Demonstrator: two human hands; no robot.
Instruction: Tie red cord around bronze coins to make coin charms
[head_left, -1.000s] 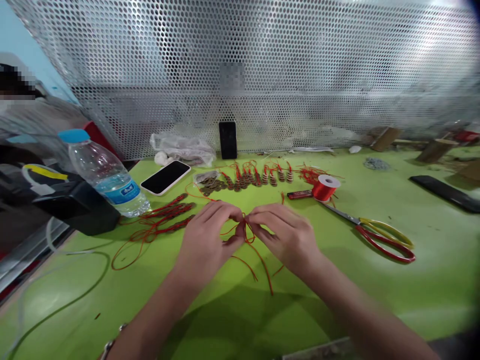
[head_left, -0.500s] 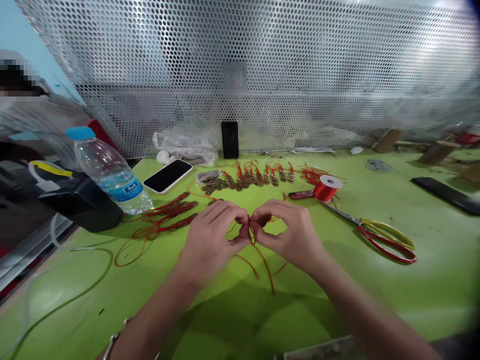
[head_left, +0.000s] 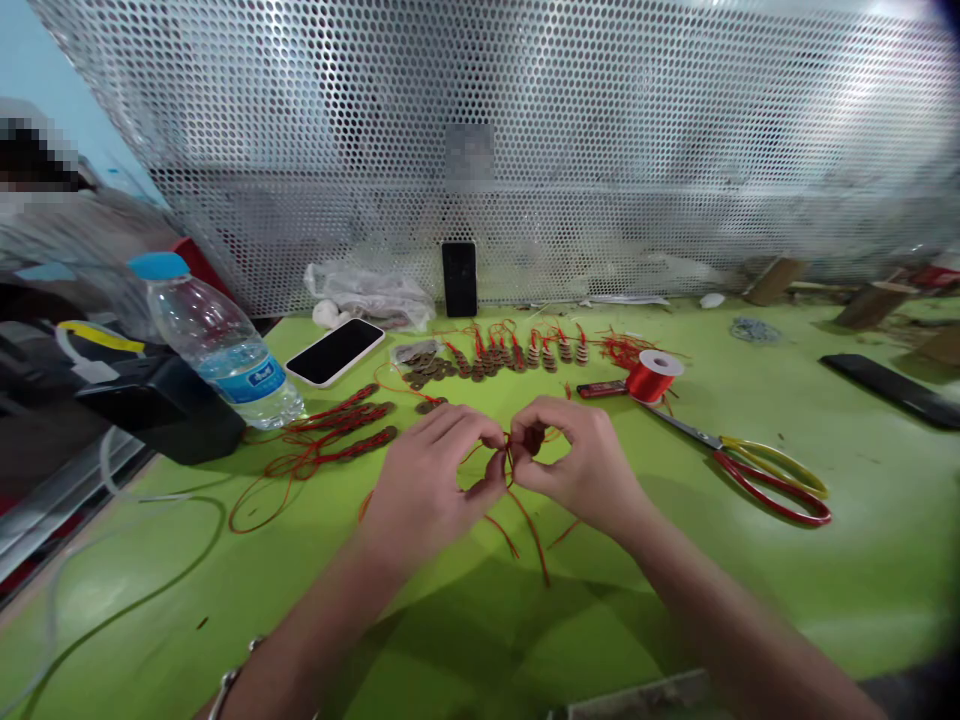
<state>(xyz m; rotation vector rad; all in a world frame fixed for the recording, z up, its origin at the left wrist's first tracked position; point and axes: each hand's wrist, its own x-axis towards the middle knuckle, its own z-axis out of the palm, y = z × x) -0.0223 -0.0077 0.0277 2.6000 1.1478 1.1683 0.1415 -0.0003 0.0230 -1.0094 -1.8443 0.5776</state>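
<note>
Leftward, bottle (head_left: 217, 345) holding water, hands (head_left: 427, 485) (head_left: 581, 465) pinching cord (head_left: 529, 530)

Just past the fingers (head_left: 459, 424), a row of strung coins (head_left: 517, 352) and a red thread spool (head_left: 651, 376) fill the table. Behind them stands a metal screen with holes (head_left: 525, 150). To the left of the fingers lie red cord bundles (head_left: 341, 428), a phone (head_left: 335, 352) and a water bottle (head_left: 221, 345). To the right lie scissors (head_left: 757, 470). Under the fingers trail ends of red string (head_left: 529, 530). Around these the green table (head_left: 862, 570) is bare.
</note>
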